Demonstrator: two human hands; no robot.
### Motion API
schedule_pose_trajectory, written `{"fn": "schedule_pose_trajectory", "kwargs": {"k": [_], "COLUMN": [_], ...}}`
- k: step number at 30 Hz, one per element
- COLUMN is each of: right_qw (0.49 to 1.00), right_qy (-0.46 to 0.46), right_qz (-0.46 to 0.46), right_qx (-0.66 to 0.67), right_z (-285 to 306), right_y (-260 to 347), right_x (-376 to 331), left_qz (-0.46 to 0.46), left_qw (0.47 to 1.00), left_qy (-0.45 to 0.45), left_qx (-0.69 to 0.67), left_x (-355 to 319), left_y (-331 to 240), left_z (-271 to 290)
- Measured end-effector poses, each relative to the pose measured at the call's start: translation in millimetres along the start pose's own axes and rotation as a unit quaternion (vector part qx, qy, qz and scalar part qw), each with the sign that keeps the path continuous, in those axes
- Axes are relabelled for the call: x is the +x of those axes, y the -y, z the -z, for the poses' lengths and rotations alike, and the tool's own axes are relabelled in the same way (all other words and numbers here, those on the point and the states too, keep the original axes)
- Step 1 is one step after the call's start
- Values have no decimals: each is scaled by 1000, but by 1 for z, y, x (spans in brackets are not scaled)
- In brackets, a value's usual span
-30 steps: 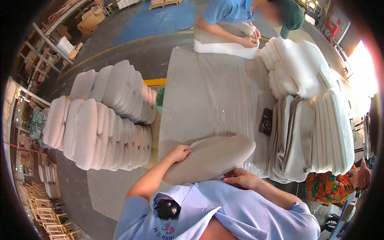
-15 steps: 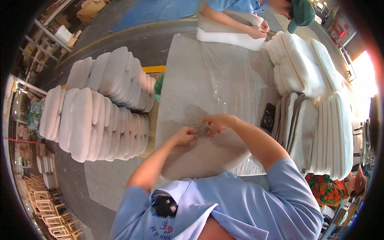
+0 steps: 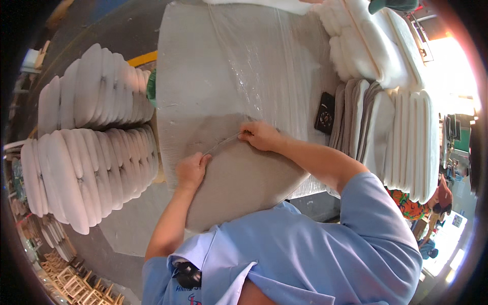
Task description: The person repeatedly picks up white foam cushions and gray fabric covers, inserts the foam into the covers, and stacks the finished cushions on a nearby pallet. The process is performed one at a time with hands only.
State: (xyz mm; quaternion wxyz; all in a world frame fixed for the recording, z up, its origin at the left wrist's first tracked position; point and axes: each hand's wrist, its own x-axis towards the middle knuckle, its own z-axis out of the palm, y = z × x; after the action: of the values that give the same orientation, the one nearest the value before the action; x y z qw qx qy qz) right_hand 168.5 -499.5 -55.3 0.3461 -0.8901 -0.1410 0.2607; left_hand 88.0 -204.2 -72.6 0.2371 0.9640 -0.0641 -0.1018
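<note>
A grey-beige cushion lies at the table's near end, its near side against my shirt. Its far edge runs as a thin straight seam between my hands. My left hand is closed on the left end of this edge, thumb on top. My right hand pinches the edge further along to the right, fingers curled over it. Whether the seam is open or fastened cannot be made out. Under the cushion is the table, topped with clear plastic film.
Stacked pale cushions stand to the left. On the right are upright grey and white pads, fluffy white fillings and a flat black object. A co-worker's green cap shows at the top edge. Wooden frames lie lower left.
My hands have moved apart along the cushion's far edge, which now stretches straight between them. The view has shifted, so the co-worker across the table is mostly out of it.
</note>
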Motion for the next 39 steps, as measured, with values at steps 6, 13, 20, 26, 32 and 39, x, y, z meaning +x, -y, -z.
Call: {"fn": "schedule_pose_trajectory", "kwargs": {"k": [6, 13, 20, 26, 32, 39], "right_qw": [996, 996, 992, 961, 961, 987], "right_qy": [-70, -64, 71, 169, 223, 146], "right_qz": [42, 56, 95, 95, 49, -64], "right_qx": [25, -22, -29, -195, -155, 27], "right_z": [-11, -10, 69, 57, 48, 75], "right_y": [-9, -16, 21, 9, -10, -15], "right_x": [0, 8, -66, -129, -75, -68], "left_qz": [-10, 11, -75, 62, 120, 159], "left_qw": [999, 999, 991, 949, 919, 896], "left_qy": [-42, 14, 20, 174, 165, 86], "left_qx": [24, 29, -105, -256, -336, -407], "left_x": [3, 19, -41, -121, -92, -89], "left_y": [7, -6, 13, 12, 30, 34], "left_z": [-15, 5, 89, 83, 62, 57]}}
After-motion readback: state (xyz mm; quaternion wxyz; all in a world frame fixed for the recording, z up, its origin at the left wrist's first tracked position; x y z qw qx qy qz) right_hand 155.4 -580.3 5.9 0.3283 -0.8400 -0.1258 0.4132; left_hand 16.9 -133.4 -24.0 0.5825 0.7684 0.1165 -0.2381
